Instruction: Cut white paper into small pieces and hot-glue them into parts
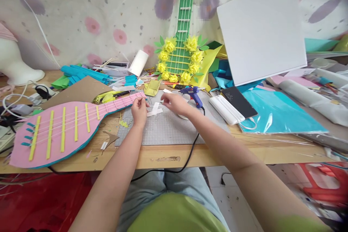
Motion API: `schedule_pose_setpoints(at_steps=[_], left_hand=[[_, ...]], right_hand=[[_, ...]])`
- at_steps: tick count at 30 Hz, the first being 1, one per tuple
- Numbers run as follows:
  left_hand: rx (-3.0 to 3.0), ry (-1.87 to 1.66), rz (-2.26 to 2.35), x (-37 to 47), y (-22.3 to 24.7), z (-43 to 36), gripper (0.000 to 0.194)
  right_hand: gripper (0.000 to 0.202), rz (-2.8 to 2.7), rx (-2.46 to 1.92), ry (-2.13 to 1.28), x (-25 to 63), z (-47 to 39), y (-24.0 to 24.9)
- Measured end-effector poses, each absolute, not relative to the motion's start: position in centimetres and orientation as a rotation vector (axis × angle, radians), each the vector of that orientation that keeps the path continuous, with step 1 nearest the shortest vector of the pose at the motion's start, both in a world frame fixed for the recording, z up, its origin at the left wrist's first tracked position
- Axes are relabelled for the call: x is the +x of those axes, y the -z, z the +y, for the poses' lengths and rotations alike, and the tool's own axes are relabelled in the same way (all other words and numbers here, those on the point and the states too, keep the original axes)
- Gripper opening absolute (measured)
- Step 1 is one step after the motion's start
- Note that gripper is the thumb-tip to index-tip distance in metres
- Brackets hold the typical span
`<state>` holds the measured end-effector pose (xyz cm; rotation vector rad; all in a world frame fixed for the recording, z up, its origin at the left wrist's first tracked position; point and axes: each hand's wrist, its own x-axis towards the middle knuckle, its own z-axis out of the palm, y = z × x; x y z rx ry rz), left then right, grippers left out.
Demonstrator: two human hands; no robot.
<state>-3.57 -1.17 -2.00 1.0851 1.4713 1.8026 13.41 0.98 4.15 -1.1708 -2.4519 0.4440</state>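
Over the grey cutting mat (163, 130), my left hand (139, 111) is closed in a pinch. A thin white line, possibly a thread or slim stick, shows by its fingertips, but what it grips is too small to name. My right hand (175, 103) hovers across from it with fingers curled together; anything in them is hidden. Between the hands lie crossed white paper strips (154, 111). Beside my left hand is the neck of a pink paper lute (69, 125) with yellow bars and white strings. A blue glue gun (192, 95) rests just past my right hand.
A green paper instrument (178, 56) ringed with yellow paper flowers leans at the back. On the right are a white power bank (227, 110), a dark tablet (239, 102) and a blue plastic-wrapped pack (282, 110). The glue gun's black cord (193, 148) crosses the table edge.
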Motion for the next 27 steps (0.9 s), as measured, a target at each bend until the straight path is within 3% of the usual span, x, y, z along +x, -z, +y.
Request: schedule_pose_setpoints(at_steps=[8,13,20,27], left_hand=[[1.149,-1.715,1.446,-3.6,1.8,-1.5,0.017],[1.202,-1.675,1.439,-3.3,1.6,-1.8,0.018],[1.157,-1.776,1.425,-3.6,1.9,-1.3,0.016],[1.227,-1.368,1.249,-2.8,1.8,-1.7,0.025]], right_hand=[[0.041,-2.96,-1.275,-0.519,8.4,2.7,-4.0],[0.029,-2.963,-1.356,-0.632,7.9,2.7,-4.7],[0.022,-2.416,-1.373,-0.932,10.7,3.9,-3.3],[0.027,-1.859,-1.124,-1.501,14.4,2.9,-1.3]])
